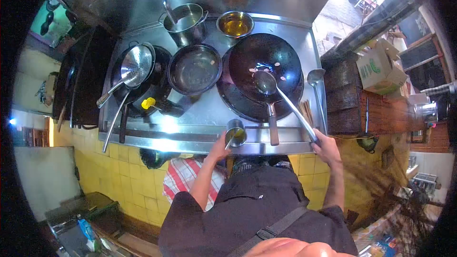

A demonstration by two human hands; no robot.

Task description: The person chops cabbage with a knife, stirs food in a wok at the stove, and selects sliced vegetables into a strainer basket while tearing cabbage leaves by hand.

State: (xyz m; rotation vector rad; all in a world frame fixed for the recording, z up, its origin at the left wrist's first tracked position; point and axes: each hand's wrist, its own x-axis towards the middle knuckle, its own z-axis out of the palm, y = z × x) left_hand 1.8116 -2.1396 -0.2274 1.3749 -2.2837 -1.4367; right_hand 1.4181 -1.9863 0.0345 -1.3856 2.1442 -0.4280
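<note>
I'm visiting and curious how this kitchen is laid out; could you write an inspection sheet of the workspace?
Surface: steel cooktop, shiny, with bright reflections.
Job's things: ladle, its bowl inside a dark wok with a few pale bits; metal cup with yellowish contents.
Clutter: pot, bowl of amber liquid and dark pan nearby.
Hands: left hand holds the cup; right hand grips the ladle's handle.
Cables: nothing seen for certain.
Surroundings: yellow tiles; cardboard box at the right.

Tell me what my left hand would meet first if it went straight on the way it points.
The metal cup in your left hand leads, and would probably meet the lower black wok first, though depth is unclear.
</note>
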